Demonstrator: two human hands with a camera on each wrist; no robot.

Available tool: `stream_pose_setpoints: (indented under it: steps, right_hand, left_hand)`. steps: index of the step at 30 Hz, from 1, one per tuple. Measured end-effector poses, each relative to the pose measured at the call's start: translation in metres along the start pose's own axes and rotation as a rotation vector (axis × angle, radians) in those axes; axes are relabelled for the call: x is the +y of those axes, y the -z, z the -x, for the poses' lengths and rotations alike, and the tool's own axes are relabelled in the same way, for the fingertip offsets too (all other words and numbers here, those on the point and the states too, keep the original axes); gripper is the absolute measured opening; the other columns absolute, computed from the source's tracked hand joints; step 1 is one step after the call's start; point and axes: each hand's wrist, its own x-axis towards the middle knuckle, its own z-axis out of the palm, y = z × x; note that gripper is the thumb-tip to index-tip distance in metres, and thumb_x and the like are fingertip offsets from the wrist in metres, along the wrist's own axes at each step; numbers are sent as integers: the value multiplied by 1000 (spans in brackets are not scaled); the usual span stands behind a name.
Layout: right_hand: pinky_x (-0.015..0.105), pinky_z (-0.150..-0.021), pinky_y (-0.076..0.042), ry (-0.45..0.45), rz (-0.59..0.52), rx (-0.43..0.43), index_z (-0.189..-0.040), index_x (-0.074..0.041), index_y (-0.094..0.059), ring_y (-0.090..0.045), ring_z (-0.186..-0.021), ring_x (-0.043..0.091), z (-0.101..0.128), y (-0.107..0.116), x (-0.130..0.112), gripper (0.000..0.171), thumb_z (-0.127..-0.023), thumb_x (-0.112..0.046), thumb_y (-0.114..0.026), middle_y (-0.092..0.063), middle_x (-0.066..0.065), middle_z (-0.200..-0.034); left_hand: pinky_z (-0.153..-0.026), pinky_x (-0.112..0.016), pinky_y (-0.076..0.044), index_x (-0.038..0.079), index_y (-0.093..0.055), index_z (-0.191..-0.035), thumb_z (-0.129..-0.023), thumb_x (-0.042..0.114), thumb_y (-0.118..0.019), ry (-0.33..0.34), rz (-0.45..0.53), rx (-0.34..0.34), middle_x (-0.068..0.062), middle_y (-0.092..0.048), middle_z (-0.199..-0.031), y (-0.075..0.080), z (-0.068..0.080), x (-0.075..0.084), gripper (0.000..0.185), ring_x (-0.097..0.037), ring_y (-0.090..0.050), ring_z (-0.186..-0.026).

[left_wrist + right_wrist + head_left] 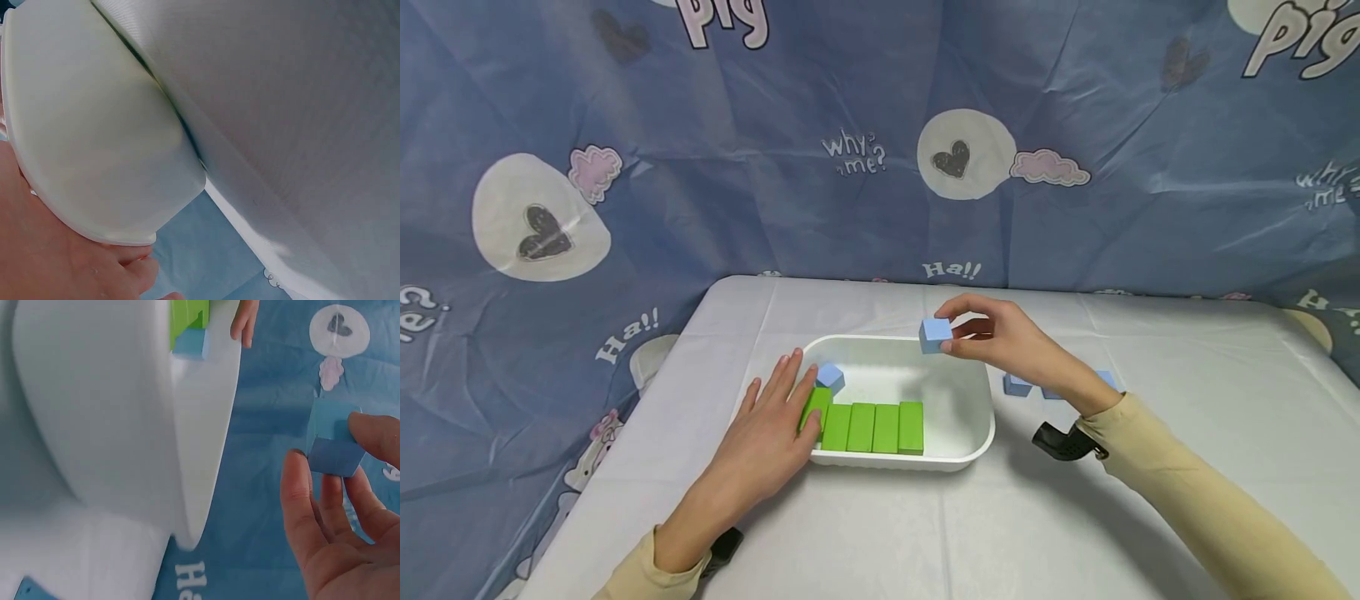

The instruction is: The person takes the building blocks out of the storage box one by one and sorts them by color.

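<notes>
In the head view a light blue cube [935,336] is pinched between the thumb and fingers of my right hand [1000,337], above the back right rim of a white plastic tub [951,417]. The same cube [334,434] shows up close in the right wrist view. My left hand [767,425] rests over the tub's left end, its fingers stretched out along the rim. Inside the tub several green blocks [861,427] form a row along the front wall. Another blue block [830,377] lies tilted behind them, near my left fingers. The left wrist view shows mostly the tub's outer wall [106,125].
To the right of the tub a blue block [1017,385] lies on the white-covered table [880,533]; more blue blocks [1107,379] sit partly hidden behind my right wrist. A blue printed cloth [850,217] hangs behind the table.
</notes>
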Motion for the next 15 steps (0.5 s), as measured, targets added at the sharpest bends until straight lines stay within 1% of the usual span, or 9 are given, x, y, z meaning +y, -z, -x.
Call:
stream_pose_setpoints:
  steps: [4, 8, 15]
  right_hand:
    - [35, -86, -54, -23, 5, 25, -124, -16, -62, -63, -109, 20, 8, 10, 5, 39, -88, -20, -76, -57, 3, -128]
    - [35, -86, -54, -34, 2, 42, -125, -15, -61, -61, -112, 22, 16, 19, 11, 39, -89, -19, -75, -56, 5, -128]
    - [34, -87, -54, -17, 25, 53, -125, -13, -61, -62, -111, 23, 29, 33, 20, 36, -92, -16, -72, -59, 5, -125]
  left_hand:
    - [-116, -56, -9, 5, -33, -154, -103, 32, -41, -3, -7, 2, -11, -13, -163, 0, 0, 0, 58, -25, -7, -150]
    - [-116, -56, -9, 5, -32, -154, -103, 32, -40, -8, -12, 4, -10, -13, -163, 0, 0, 1, 58, -25, -7, -150]
    - [-116, -55, -8, 6, -27, -156, -103, 32, -39, -3, 1, 1, -10, -12, -163, 0, 1, 1, 60, -24, -7, -150]
